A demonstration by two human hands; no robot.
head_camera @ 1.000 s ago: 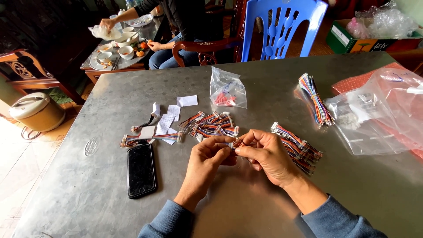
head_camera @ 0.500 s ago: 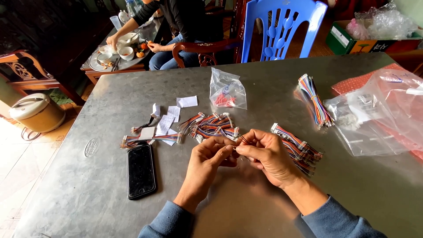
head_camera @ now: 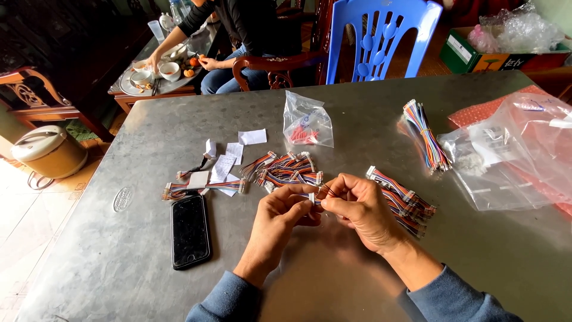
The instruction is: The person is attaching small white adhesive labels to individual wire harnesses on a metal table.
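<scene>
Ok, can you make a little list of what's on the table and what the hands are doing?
left hand: pinches one end of a small wire piece
right hand: pinches the other end
wire pile: just beyond the hands
wire bundle: beside right hand
phone: flat, screen dark, left of the hands
paper slips: near the pile
small bag: red bits inside
table: grey metal

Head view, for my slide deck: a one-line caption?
Both hands, left hand and right hand, pinch a small wire harness over a grey table.
</scene>
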